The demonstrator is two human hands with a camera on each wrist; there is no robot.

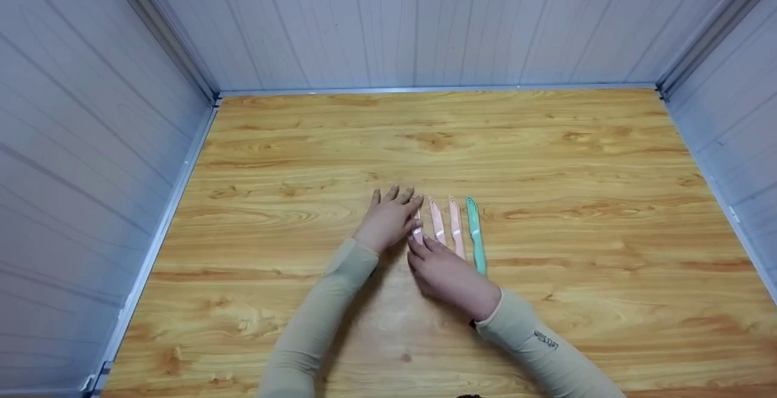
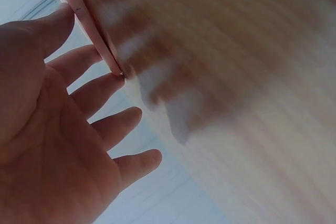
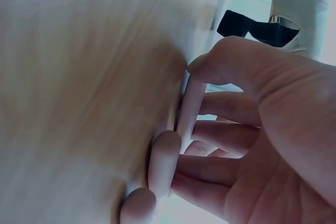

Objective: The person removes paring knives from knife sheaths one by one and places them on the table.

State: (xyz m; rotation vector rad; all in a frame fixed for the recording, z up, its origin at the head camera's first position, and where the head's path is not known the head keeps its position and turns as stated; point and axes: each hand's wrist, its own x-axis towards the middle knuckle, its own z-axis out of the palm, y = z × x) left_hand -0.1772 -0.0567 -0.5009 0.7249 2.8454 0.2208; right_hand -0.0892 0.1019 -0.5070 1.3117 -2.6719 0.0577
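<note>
Squaring the leftmost pink knife (image 2: 95, 36) to the row seems in hand; the left hand (image 1: 383, 222) touches it, fingers spread; the right hand (image 1: 452, 276) pinches its handle; a gentle nudge seems called for; other knives (image 1: 456, 219) lie rightward; pale panelled walls (image 1: 394, 22) border the wood-grain surface (image 1: 576, 173).

On the table (image 1: 576, 234) four knives (image 1: 473, 213) lie side by side, the leftmost (image 1: 417, 232) at my left hand (image 1: 387, 220) and right hand (image 1: 450, 275).
</note>
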